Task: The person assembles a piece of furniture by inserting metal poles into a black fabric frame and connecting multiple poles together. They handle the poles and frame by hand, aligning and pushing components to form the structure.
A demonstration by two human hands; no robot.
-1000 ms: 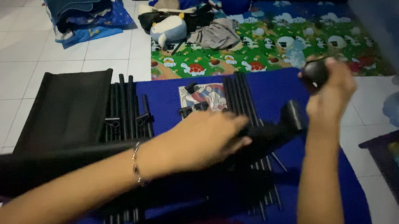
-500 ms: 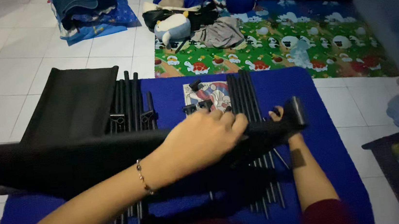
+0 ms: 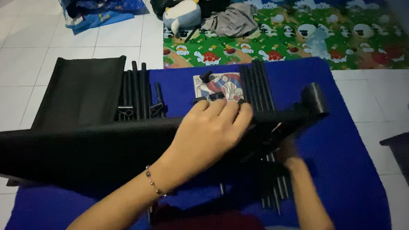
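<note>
Two hands are engaged: the left hand point(image 3: 213, 129) is clamped over the long black fabric panel point(image 3: 68, 153) above the blue mat point(image 3: 354, 165); the right hand point(image 3: 288, 153) beneath is hidden, grip indeterminable. The panel is best kept level and steady.

A long panel point(image 3: 68, 150) lies across the blanket point(image 3: 349, 166), the left hand point(image 3: 211, 132) on top of it and the right hand point(image 3: 288, 152) under its right end. Behind it lie two bundles of tubes point(image 3: 137, 89) (one left, one right), a card point(image 3: 219, 84) between them. The mat point(image 3: 306, 30) lies farther back.
</note>
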